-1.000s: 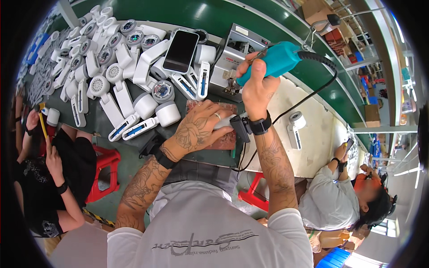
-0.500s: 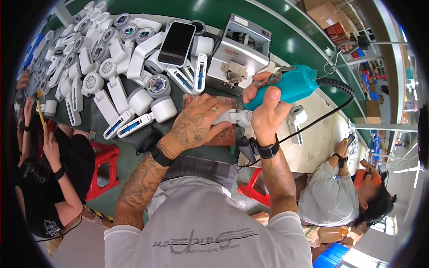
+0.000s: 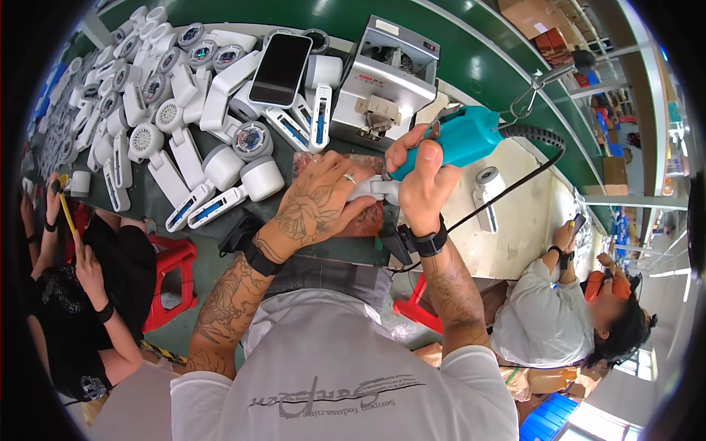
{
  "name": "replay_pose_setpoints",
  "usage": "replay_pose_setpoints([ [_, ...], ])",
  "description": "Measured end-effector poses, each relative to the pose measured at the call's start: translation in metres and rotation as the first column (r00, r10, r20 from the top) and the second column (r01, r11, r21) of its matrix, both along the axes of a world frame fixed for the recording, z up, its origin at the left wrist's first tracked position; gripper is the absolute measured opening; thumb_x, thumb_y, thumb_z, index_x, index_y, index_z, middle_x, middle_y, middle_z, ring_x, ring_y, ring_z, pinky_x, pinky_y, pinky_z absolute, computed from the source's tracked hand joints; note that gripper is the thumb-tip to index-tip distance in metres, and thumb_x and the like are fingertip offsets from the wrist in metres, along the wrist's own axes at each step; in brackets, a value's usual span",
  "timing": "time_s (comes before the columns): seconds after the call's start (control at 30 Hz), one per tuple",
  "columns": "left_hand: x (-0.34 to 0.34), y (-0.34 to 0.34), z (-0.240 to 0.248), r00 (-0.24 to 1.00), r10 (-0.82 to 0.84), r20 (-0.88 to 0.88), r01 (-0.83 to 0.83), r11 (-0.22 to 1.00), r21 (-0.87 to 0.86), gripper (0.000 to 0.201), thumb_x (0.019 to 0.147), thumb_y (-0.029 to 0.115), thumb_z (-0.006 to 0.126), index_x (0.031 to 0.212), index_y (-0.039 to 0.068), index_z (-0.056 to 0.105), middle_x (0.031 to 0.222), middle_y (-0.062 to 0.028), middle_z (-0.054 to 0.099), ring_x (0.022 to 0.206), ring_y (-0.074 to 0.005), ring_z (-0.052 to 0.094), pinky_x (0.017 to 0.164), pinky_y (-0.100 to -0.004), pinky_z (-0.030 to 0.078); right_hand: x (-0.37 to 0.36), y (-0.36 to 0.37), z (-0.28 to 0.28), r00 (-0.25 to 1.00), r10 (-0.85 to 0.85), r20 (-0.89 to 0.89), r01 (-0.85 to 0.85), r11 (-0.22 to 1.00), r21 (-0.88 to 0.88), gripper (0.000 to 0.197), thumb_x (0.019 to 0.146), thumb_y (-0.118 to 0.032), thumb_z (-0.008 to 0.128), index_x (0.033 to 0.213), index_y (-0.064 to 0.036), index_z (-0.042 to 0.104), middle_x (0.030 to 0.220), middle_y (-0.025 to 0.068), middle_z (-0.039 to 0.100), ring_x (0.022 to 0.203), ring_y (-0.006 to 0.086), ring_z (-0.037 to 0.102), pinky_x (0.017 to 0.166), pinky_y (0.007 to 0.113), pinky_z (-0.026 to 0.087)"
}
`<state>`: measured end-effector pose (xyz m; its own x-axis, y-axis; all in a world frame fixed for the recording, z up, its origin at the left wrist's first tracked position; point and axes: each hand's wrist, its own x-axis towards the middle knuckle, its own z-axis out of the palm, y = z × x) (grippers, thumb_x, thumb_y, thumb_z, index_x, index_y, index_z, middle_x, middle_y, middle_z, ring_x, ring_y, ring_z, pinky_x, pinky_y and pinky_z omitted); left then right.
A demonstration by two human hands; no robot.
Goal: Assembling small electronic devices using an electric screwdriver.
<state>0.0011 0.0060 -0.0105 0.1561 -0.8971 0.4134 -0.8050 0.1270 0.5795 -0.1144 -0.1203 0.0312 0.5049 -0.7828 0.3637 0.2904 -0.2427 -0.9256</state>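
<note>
My left hand [image 3: 318, 197] is closed on a white handheld fan [image 3: 375, 189], pressing it down on a reddish mat [image 3: 360, 226]. The fan's hinged neck shows between my hands; its head is partly hidden by my right hand. In my right hand [image 3: 424, 180] is a teal electric screwdriver [image 3: 469, 134], gripped with the thumb along its body. It is tilted, its nose toward the fan head, and its tip is hidden behind my fingers. A spring hook [image 3: 523, 106] and a coiled black cable meet its rear end.
A grey screw feeder [image 3: 386, 81] stands just beyond my hands. Left of it, a phone [image 3: 281, 70] lies on a heap of white fans [image 3: 170, 114]. Another fan [image 3: 487, 198] lies to the right. The screwdriver's cable crosses the bench. People sit on both sides.
The whole view has shifted slightly. My right hand and the screwdriver have moved a little left, nearer my left hand. Both grips are unchanged. The person at left has shifted a yellow-handled tool.
</note>
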Motion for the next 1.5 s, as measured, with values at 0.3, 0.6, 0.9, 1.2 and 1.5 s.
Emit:
replay_pose_setpoints([
  [0.3, 0.001, 0.0, 0.0, 1.0, 0.003, 0.018, -0.002, 1.0, -0.015, 0.038, 0.089, 0.033, 0.074, 0.114, 0.005, 0.067, 0.109, -0.0129, 0.064, 0.102, -0.0343, 0.058, 0.085, -0.0462, 0.047, 0.002, 0.001, 0.014, 0.995, 0.002, -0.1, 0.0, 1.0, 0.02, 0.053, 0.102, -0.051, 0.058, 0.104, 0.0009, 0.054, 0.074, 0.0076, 0.057, 0.064, 0.0173, 0.056, 0.058, 0.03, 0.046],
  [0.6, 0.006, 0.003, 0.001, 0.999, -0.044, -0.025, 0.044, 0.999, -0.02, 0.035, 0.089, 0.02, 0.069, 0.123, 0.009, 0.065, 0.113, -0.0104, 0.064, 0.104, -0.0319, 0.058, 0.087, -0.0452, 0.046, 0.054, -0.037, 0.023, 0.996, -0.081, 0.039, 0.089, 0.952, -0.293, 0.044, 0.104, -0.042, 0.058, 0.104, 0.0013, 0.06, 0.073, 0.0059, 0.061, 0.065, 0.0157, 0.061, 0.058, 0.028, 0.047],
  [0.9, 0.006, 0.002, -0.001, 0.998, -0.049, -0.044, 0.047, 0.997, -0.054, 0.035, 0.09, 0.017, 0.066, 0.124, 0.007, 0.065, 0.114, -0.0102, 0.065, 0.105, -0.0327, 0.058, 0.091, -0.0452, 0.046, 0.046, -0.021, 0.019, 0.992, -0.021, -0.127, -0.002, 0.984, -0.178, 0.042, 0.105, -0.041, 0.056, 0.102, 0.001, 0.06, 0.074, 0.0058, 0.062, 0.064, 0.0149, 0.06, 0.057, 0.028, 0.046],
  [1.2, 0.005, 0.001, 0.003, 0.993, -0.066, -0.097, 0.066, 0.998, -0.001, 0.035, 0.093, 0.024, 0.067, 0.126, 0.011, 0.065, 0.114, -0.0117, 0.064, 0.106, -0.0342, 0.057, 0.092, -0.0469, 0.045, -0.02, 0.011, 0.032, 0.996, -0.062, -0.063, 0.058, 0.996, -0.069, 0.074, 0.097, -0.066, 0.057, 0.111, 0.007, 0.053, 0.071, 0.008, 0.056, 0.061, 0.0191, 0.057, 0.056, 0.032, 0.046],
  [1.5, 0.005, 0.0, 0.002, 0.996, -0.061, -0.066, 0.066, 0.995, 0.077, 0.037, 0.095, 0.03, 0.065, 0.123, 0.006, 0.065, 0.121, -0.0172, 0.062, 0.111, -0.0389, 0.055, 0.099, -0.0493, 0.045, -0.032, 0.006, 0.002, 0.992, 0.067, 0.109, -0.075, 0.995, 0.069, 0.051, 0.098, -0.037, 0.069, 0.121, 0.0031, 0.048, 0.107, 0.0147, 0.062, 0.07, 0.0192, 0.062, 0.06, 0.033, 0.052],
])
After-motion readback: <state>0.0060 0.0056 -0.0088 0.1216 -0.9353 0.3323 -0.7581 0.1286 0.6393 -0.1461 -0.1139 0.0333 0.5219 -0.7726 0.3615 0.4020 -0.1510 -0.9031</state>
